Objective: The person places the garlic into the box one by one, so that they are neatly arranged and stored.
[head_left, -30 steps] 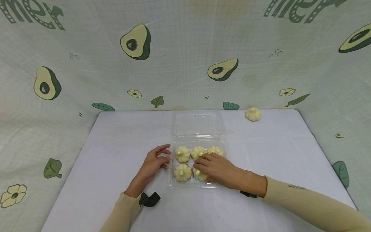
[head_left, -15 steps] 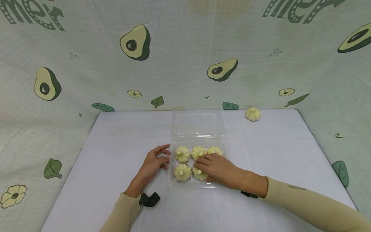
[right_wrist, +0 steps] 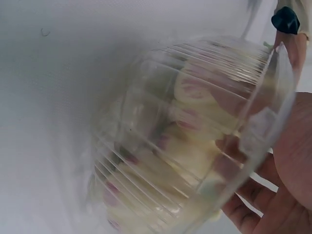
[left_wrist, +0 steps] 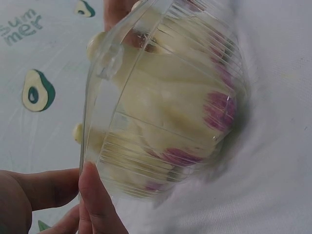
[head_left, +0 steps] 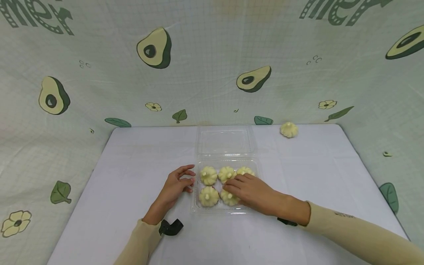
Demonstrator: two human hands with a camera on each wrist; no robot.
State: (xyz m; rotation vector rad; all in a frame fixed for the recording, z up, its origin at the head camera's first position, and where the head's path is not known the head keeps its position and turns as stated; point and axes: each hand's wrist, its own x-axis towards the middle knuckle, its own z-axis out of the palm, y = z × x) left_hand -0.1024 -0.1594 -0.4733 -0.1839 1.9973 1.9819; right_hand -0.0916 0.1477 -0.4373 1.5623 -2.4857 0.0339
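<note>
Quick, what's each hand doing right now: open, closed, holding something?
Left hand: pinching the clear container.
Right hand: over garlic bulbs; grip can't be told.

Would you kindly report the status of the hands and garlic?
Left grip pinching container by rim. Right grip over garlic bulbs, hold unclear. Five visible inside, loose bulb at back right. Lid open, nothing seen blocking.

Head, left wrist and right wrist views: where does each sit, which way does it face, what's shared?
Head: on the person's head, looking forward and down at the table, open clear box and garlic bulbs; left hand, right hand and sleeved forearms show.
Left wrist: worn there, facing the box's side; left fingers show at its rim, part of the right hand beyond.
Right wrist: worn there, facing another side of the box; right palm shows, left sleeve at top.
Both wrist views see garlic bulbs through clear plastic.
</note>
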